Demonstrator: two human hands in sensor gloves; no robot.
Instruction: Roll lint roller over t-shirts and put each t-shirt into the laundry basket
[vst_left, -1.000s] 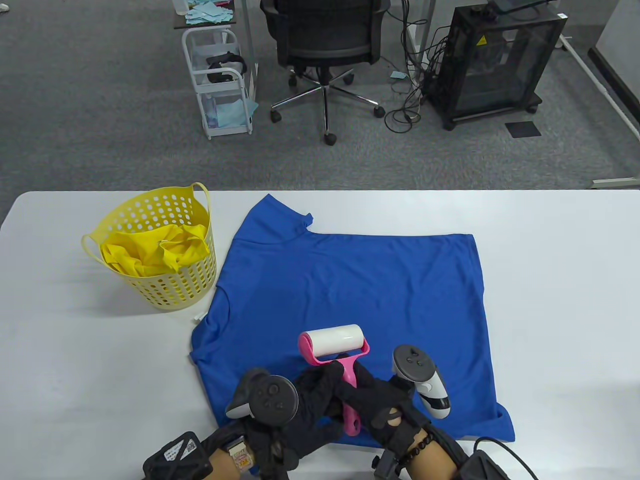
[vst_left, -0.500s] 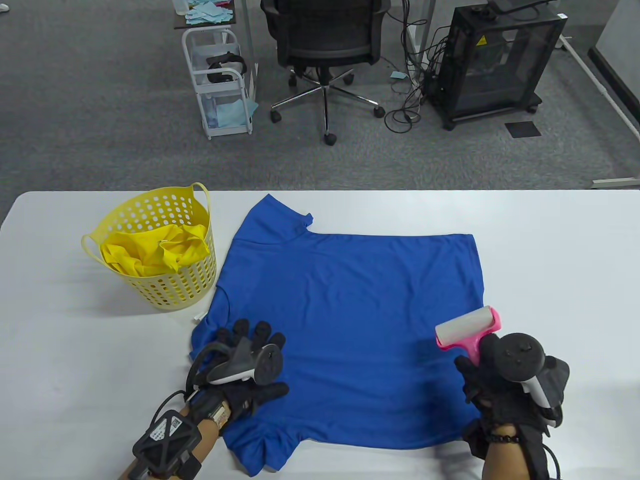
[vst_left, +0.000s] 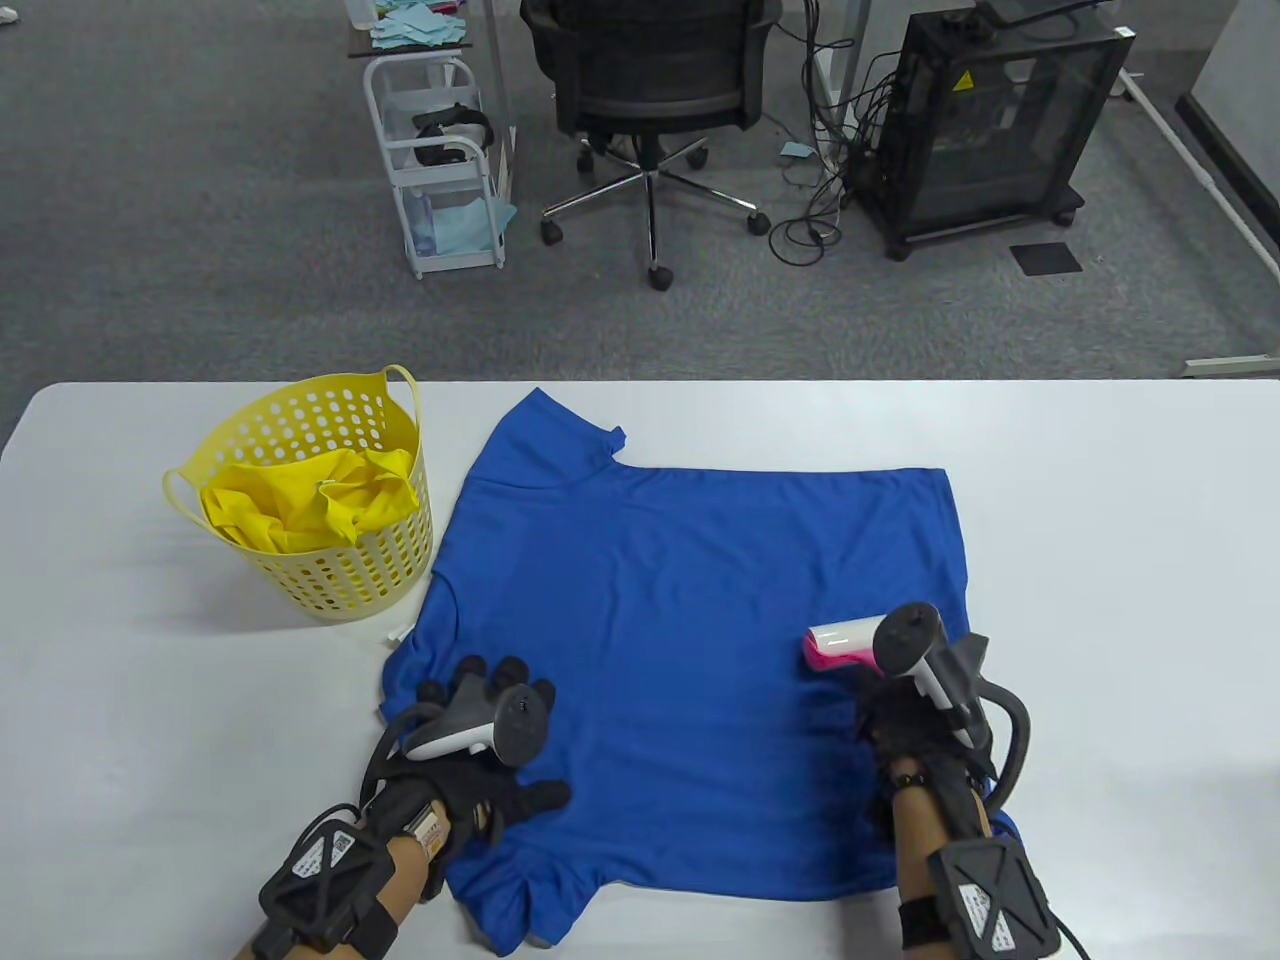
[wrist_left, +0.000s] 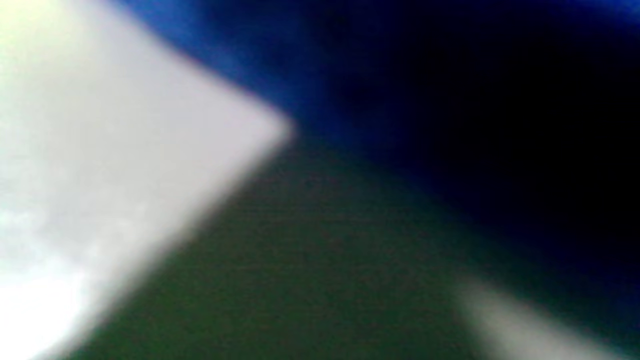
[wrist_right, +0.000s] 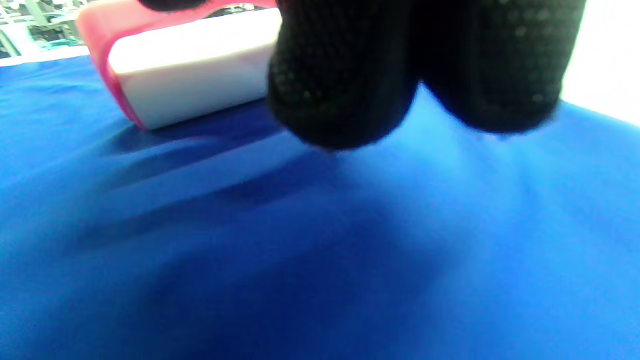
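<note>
A blue t-shirt (vst_left: 700, 600) lies spread flat across the middle of the white table (vst_left: 1120, 560). My right hand (vst_left: 905, 715) grips the pink handle of the lint roller (vst_left: 838, 645), whose white roll rests on the shirt near its right edge. In the right wrist view the lint roller (wrist_right: 190, 70) sits on the blue t-shirt (wrist_right: 320, 250) just past my curled fingers (wrist_right: 345, 80). My left hand (vst_left: 485, 745) lies flat on the shirt's near-left corner with fingers spread. The yellow laundry basket (vst_left: 310, 580) stands at the left and holds a yellow t-shirt (vst_left: 310, 500).
The left wrist view is a blur of white, blue and dark. Beyond the table's far edge stand an office chair (vst_left: 650, 100), a white cart (vst_left: 440, 150) and a black cabinet (vst_left: 1000, 120). Bare table (vst_left: 1120, 560) shows to the right of the shirt.
The hands separated after holding the roller together. My right hand carried it out to the right, then back left onto the shirt. My left hand went to the shirt's near-left corner and stays there.
</note>
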